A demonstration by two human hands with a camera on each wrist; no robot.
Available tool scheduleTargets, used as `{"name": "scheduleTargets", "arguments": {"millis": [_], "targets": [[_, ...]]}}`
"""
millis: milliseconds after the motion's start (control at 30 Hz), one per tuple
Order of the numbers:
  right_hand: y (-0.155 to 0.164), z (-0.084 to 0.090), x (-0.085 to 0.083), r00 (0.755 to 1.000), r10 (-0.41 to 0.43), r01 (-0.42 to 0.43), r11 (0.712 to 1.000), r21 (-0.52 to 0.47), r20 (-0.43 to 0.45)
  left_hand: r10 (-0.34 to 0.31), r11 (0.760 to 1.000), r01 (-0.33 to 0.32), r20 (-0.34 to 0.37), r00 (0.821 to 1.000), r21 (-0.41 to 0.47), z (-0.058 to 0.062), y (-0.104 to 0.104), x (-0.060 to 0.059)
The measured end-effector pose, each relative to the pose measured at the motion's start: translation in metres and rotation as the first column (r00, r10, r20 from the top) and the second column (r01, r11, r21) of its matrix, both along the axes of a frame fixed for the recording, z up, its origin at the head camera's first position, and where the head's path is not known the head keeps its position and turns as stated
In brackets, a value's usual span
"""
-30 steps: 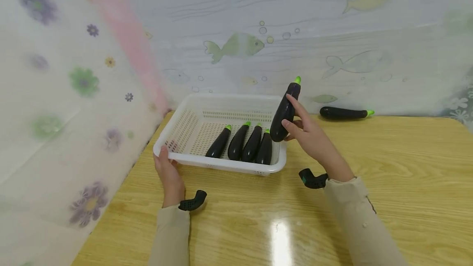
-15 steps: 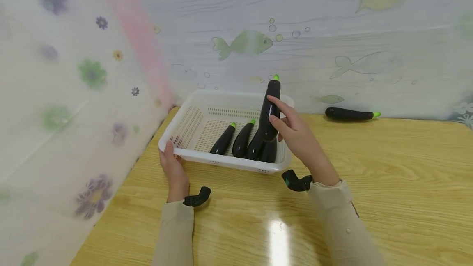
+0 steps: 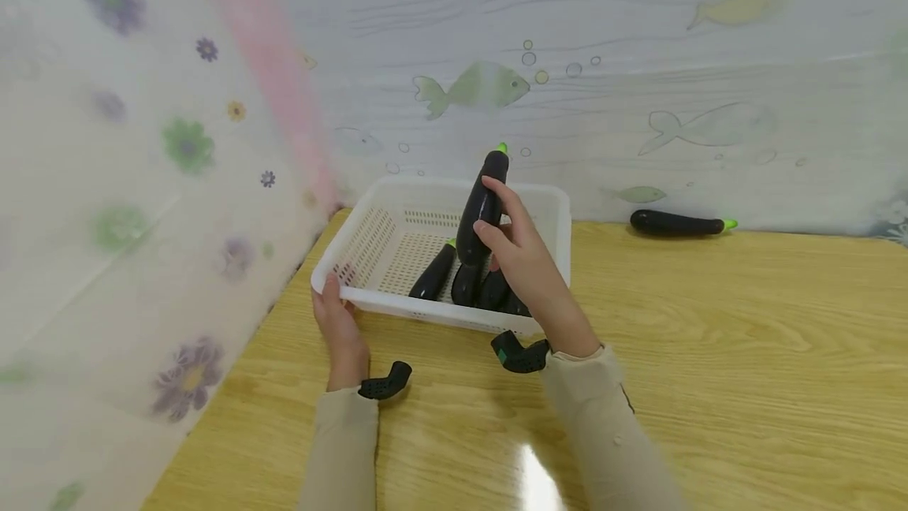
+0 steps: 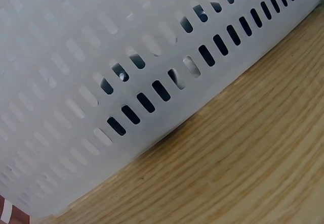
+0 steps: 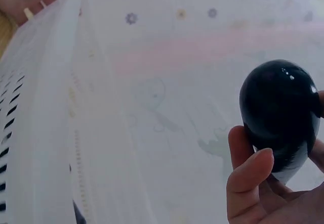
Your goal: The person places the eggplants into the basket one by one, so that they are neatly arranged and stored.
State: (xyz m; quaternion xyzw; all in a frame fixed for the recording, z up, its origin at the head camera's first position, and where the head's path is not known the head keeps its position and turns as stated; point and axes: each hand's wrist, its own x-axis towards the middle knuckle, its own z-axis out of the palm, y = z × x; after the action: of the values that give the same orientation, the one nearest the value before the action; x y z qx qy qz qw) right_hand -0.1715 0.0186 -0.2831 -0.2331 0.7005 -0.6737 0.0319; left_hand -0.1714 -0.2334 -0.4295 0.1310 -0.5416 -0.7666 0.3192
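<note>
My right hand [image 3: 505, 236] grips a dark purple eggplant [image 3: 482, 203], nearly upright with its green stem up, over the middle of a white slotted basket [image 3: 407, 307]. In the right wrist view its rounded end [image 5: 279, 114] sits between my thumb and fingers [image 5: 249, 178], beside the basket rim [image 5: 45, 113]. Several more eggplants [image 3: 434, 273] lie side by side in the basket, partly hidden by my right hand. My left hand [image 3: 335, 307] holds the basket's near-left corner, thumb on the rim. The left wrist view shows only the basket wall [image 4: 152, 57] on the wood.
One more eggplant [image 3: 679, 222] lies on the wooden table [image 3: 745, 353] at the back right, by the wall. Patterned sheets with fish and flowers close off the back and the left side. The table's left edge [image 3: 248, 369] runs close to the basket.
My right hand has carried the eggplant leftward, from the basket's right edge to above the eggplants in its middle. The left hand has stayed on the basket's corner.
</note>
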Motion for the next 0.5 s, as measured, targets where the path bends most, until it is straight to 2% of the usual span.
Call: {"name": "scheduleTargets", "arguments": {"millis": [167, 300, 500], "targets": [[-0.004, -0.003, -0.006, 1.000, -0.025, 0.025, 1.000, -0.017, -0.001, -0.038, 0.999, 0.038, 0.002, 0.999, -0.018, 0.007, 0.010, 0.005], [-0.007, -0.005, -0.006, 0.999, -0.027, 0.027, 1.000, -0.002, 0.021, -0.041, 0.998, 0.041, 0.010, 0.999, -0.046, 0.011, 0.012, 0.007], [-0.021, -0.014, -0.010, 1.000, -0.011, 0.010, 0.999, 0.049, 0.017, -0.010, 0.999, 0.011, 0.010, 1.000, -0.048, 0.000, -0.002, 0.001]]}}
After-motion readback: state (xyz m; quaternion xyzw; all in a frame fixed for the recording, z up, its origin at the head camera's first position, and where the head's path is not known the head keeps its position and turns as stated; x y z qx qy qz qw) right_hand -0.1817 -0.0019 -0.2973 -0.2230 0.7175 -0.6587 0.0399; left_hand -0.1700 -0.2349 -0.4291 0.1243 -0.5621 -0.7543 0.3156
